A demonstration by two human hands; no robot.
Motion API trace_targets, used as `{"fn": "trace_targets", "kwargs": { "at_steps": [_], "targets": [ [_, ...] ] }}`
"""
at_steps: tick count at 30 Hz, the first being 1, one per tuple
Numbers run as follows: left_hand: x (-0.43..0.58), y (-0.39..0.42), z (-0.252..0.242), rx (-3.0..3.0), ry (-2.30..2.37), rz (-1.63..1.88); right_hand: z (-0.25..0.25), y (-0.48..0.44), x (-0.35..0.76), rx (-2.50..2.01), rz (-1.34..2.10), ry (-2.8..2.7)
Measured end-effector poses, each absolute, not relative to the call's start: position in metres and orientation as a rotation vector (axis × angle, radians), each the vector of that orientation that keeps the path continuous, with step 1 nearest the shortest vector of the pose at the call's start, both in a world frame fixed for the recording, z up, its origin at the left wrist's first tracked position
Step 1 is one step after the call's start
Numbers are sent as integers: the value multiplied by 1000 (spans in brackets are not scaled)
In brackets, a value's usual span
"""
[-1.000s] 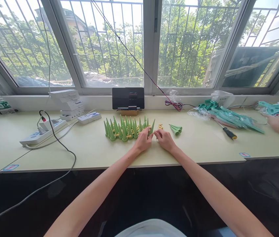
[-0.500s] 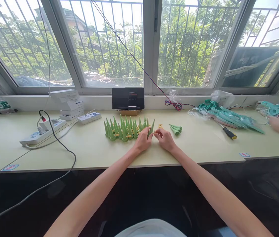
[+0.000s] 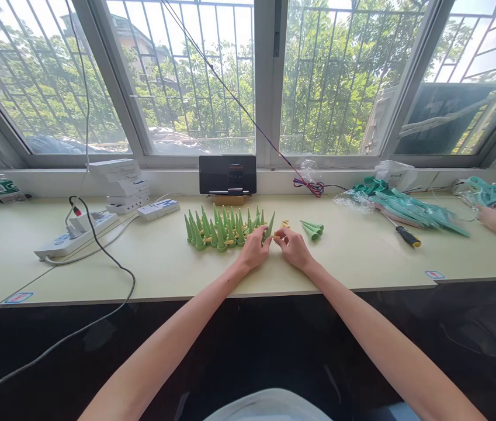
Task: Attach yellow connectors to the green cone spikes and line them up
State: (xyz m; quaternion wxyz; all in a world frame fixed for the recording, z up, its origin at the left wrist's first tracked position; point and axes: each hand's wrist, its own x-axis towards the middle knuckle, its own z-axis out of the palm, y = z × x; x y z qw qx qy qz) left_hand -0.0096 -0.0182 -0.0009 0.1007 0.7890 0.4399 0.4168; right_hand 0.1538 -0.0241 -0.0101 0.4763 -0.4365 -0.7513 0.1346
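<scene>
My left hand [image 3: 255, 247] is closed on a green cone [image 3: 270, 224] that stands point up at the right end of a group. Opposite it, my right hand [image 3: 292, 247] pinches a small yellow piece [image 3: 276, 236], partly covered by the fingers, close to the cone's base. Several green cones [image 3: 213, 234] stand upright in rows left of my hands, with small yellow pieces between their bases. Beyond my right hand lie a few loose yellow pieces [image 3: 285, 223]. To its right, several green cones [image 3: 312, 230] lie on their sides.
A dark device on a stand [image 3: 227, 175] is at the window. Left are a power strip [image 3: 76, 235], white boxes [image 3: 118, 182] and a black cable [image 3: 116, 260]. Right are a screwdriver [image 3: 408, 236], teal plastic items [image 3: 414, 209] and another person's hand [image 3: 492, 217].
My hands stay almost in place; the yellow piece at my right fingertips shows a little more. At the far right, the other person's hand and the teal item beside it have shifted slightly.
</scene>
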Motion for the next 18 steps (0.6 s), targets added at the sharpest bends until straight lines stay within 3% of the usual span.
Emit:
{"fn": "trace_targets", "kwargs": {
  "at_steps": [18],
  "targets": [
    [-10,-15,-4,2333,1292,1280,-6,-29,153,-1031,323,-1769]
  ]
}}
